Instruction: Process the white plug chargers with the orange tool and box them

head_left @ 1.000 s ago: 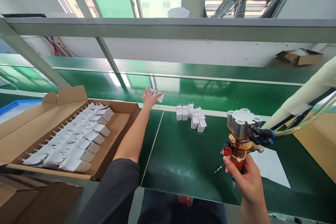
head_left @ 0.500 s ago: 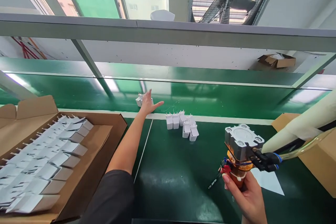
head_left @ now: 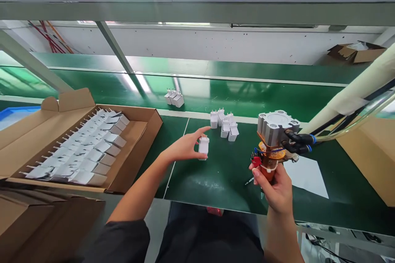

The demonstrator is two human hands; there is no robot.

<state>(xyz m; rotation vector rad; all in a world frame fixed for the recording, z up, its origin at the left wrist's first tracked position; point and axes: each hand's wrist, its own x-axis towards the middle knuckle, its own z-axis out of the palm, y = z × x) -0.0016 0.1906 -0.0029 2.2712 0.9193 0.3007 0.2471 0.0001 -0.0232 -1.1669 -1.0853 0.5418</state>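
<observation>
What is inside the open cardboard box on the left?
The cardboard box holds rows of white plug adapters lying on their sides, prongs pointing left. A bare strip of brown cardboard shows along its right side. Whatever lies beneath the rows is covered.

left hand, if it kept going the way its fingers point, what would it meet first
The left hand holds a white plug, fingers pointing up-right. Straight on, it would probably meet the small cluster of white plugs on the green table; depth is unclear.
</observation>
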